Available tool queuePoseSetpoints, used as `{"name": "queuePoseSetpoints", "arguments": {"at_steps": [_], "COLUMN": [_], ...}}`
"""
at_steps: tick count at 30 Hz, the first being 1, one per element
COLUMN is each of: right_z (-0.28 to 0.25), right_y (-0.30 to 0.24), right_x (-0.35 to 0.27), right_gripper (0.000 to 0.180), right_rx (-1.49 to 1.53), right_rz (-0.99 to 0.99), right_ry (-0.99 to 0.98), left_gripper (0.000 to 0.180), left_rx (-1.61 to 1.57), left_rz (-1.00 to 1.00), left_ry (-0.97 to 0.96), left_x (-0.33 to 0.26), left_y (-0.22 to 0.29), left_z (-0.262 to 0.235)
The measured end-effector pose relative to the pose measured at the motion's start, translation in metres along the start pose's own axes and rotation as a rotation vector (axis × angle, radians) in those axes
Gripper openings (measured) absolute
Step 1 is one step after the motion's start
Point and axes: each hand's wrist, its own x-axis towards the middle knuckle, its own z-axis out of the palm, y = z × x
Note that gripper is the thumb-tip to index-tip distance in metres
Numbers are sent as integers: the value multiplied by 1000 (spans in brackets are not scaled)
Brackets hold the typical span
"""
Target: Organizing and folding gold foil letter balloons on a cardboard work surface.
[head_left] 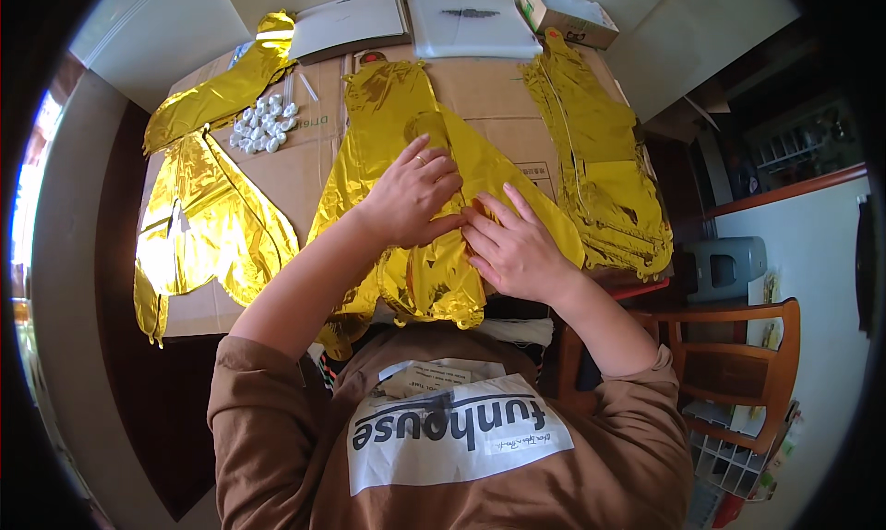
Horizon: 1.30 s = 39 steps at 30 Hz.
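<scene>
A flat gold foil balloon (517,202) is spread in front of me over the middle of the cardboard-covered table, its crinkled near end at the edge by my body. My left hand (415,193) lies over it with bent fingers, thumb and forefinger closed on the foil. From the right, my right hand (517,246) meets it, its nearer fingers gripping the foil while others stretch away. The fingertips almost touch, and the exact spot they hold is partly hidden.
Other gold foil balloons lie at the left (245,253), far left (221,91) and right (609,174). Small white wrapped-looking pieces (264,124) form a pile near a thin white straw (308,87). Flat white boxes (341,24) and an open carton (569,18) line the back; a wooden chair (738,345) stands right.
</scene>
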Motion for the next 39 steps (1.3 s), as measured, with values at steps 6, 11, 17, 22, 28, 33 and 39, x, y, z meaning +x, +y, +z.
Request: {"name": "queuePoseSetpoints", "arguments": {"at_steps": [6,11,17,22,28,33,39], "right_z": [5,3,-16,-48,-41,-40,-47], "right_y": [1,-7,-43,-19,45,49,30], "right_x": [-4,-15,-54,-71,-43,-28,-19], "right_gripper": [43,43,31,20,36,25,24], "right_rx": [-7,40,186,451,-24,125,784], "right_rz": [-24,-44,-71,365,822,827,887], "right_ry": [44,40,85,208,-99,-259,-35], "left_gripper": [47,51,51,50,50,49,49], "left_rx": [-95,-124,-130,-133,-129,-144,-144], "left_rz": [16,-11,-24,-18,-43,-40,-20], "left_ry": [75,97,98,90,69,73,124], "left_x": [-4,-7,-9,-9,-10,-9,-12], "left_y": [-3,-2,-2,-3,-4,-3,-4], "left_z": [7,9,10,10,8,9,10]}}
